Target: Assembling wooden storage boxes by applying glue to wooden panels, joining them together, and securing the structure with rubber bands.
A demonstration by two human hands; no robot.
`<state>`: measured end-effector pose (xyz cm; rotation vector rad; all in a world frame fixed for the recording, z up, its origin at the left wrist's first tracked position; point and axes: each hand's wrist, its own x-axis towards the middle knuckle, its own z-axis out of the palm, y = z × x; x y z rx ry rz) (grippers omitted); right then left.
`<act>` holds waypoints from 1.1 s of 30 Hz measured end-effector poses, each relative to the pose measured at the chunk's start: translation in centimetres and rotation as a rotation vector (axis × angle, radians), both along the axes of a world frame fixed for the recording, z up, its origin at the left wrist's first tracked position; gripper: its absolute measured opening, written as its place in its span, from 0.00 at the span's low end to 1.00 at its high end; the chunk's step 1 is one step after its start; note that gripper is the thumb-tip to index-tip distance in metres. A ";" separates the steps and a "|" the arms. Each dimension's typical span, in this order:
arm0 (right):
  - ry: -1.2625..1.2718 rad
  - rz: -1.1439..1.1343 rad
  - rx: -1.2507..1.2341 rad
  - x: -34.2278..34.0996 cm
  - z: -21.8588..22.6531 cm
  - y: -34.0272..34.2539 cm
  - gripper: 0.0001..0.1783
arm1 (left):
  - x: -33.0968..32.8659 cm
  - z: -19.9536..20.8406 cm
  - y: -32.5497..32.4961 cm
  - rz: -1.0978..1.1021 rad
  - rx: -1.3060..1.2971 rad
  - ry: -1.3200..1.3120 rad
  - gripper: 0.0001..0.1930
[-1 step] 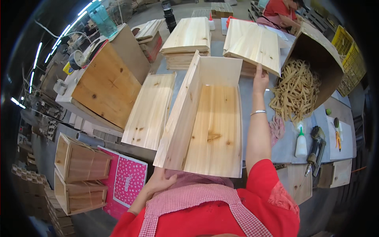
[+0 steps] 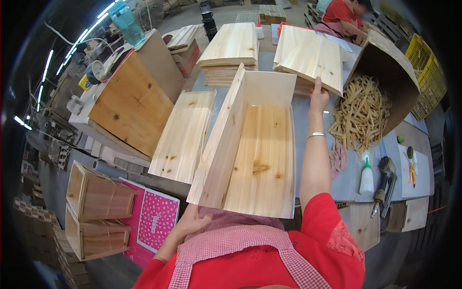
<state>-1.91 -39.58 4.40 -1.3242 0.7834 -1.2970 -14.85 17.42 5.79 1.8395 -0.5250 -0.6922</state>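
In front of me a part-built wooden box [image 2: 260, 164] has a floor, a left side and a far end; no right side shows. My left hand [image 2: 192, 222] is at its near left corner, thumb showing and the other fingers partly hidden beneath the wood. It appears to hold the box there. My right arm reaches past the box. My right hand [image 2: 318, 98] is closed on the near edge of a pale wooden panel [image 2: 310, 55], which lies tilted atop a stack. Left of the box lies another flat panel [image 2: 184, 137].
A panel stack [image 2: 228, 45] stands at the back. On the right are a carton [image 2: 392, 82] with tangled strips [image 2: 361, 113], a pink cloth [image 2: 338, 159], a glue bottle [image 2: 366, 178] and a power tool [image 2: 385, 183]. At left stand a large box [image 2: 132, 103] and stacked wooden boxes [image 2: 98, 197].
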 end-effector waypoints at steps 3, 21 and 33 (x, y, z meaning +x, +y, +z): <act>-0.124 0.067 0.192 2.0 4.6 2.7 0.33 | -0.3 0.9 1.1 0.219 -0.147 0.137 0.46; -0.500 0.212 -0.075 -19.9 8.3 16.6 0.33 | 22.6 12.8 -15.4 0.114 -0.315 -0.066 0.31; 0.361 0.121 -0.117 -36.1 3.3 24.7 0.33 | 30.3 11.6 -30.4 -0.180 0.266 -0.314 0.27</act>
